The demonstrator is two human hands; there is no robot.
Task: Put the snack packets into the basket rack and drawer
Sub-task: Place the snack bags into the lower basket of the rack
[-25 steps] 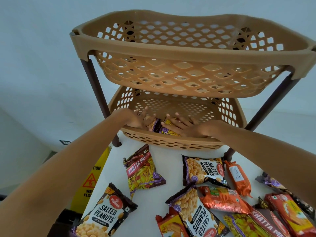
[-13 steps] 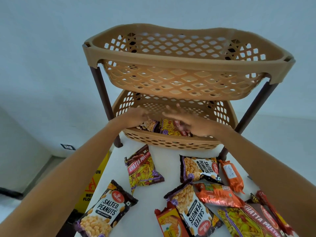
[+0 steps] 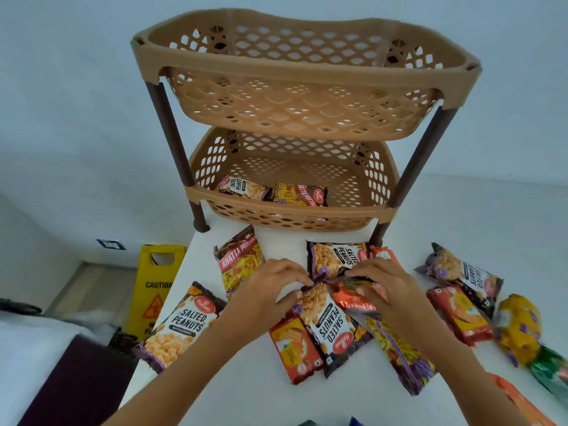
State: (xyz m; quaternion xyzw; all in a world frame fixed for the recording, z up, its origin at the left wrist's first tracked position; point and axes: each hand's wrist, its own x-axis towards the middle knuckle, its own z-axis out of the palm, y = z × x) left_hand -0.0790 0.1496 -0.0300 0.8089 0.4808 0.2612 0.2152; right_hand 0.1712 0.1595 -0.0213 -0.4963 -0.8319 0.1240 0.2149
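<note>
A tan two-tier basket rack [image 3: 295, 78] on brown legs stands at the far side of the white table [image 3: 246, 395]. Its lower basket [image 3: 276, 208] holds a salted peanuts packet [image 3: 242, 187] and a khatta meetha packet [image 3: 299, 194]; the upper basket looks empty. My left hand [image 3: 270, 287] pinches the top corner of a salted peanuts packet [image 3: 327, 322] lying on the table. My right hand [image 3: 384, 285] grips a shiny orange packet [image 3: 352, 299] beside it. Another salted peanuts packet [image 3: 335, 259] lies just beyond both hands.
Loose packets lie around: khatta meetha [image 3: 239, 262], salted peanuts [image 3: 181, 327] at the left edge, an orange packet [image 3: 295, 348], and several more at the right [image 3: 464, 272]. A yellow caution sign [image 3: 153, 287] stands on the floor left of the table.
Both hands came out of the lower basket, leaving two packets inside, moved down to the table, and closed on packets there. The view pulled back from the rack.
</note>
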